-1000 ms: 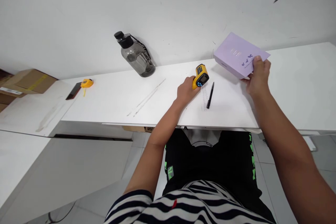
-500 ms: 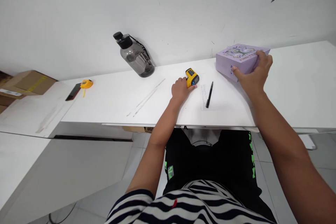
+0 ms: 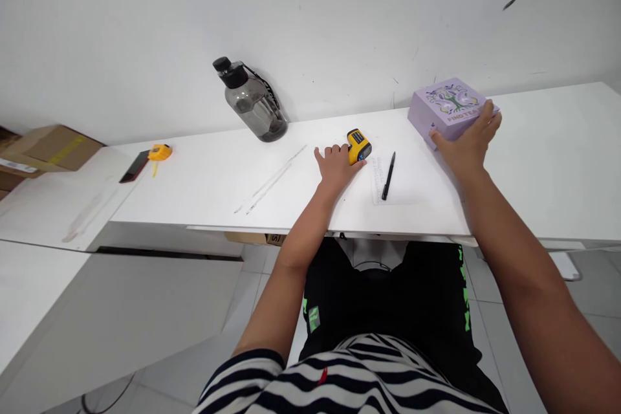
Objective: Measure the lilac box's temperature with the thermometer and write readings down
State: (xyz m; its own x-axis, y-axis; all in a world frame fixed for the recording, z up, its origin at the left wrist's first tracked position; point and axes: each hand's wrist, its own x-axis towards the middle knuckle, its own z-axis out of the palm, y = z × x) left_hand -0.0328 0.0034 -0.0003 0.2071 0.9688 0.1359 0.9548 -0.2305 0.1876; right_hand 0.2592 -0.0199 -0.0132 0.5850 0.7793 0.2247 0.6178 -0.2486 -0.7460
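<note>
The right hand (image 3: 468,145) grips the box (image 3: 453,110), thumb against its near side and fingers over the right edge of its printed top. The box is at the right part of the worktop (image 3: 548,168), near the wall (image 3: 339,26); whether its base touches the surface I cannot tell. The left hand (image 3: 337,165) is at the thermometer (image 3: 359,146), thumb and forefinger about the handle, the other fingers spread; I cannot tell whether they grip. Between the hands, a pen (image 3: 389,176) lies on paper (image 3: 378,182). The bottle (image 3: 255,107) stands farther left.
</note>
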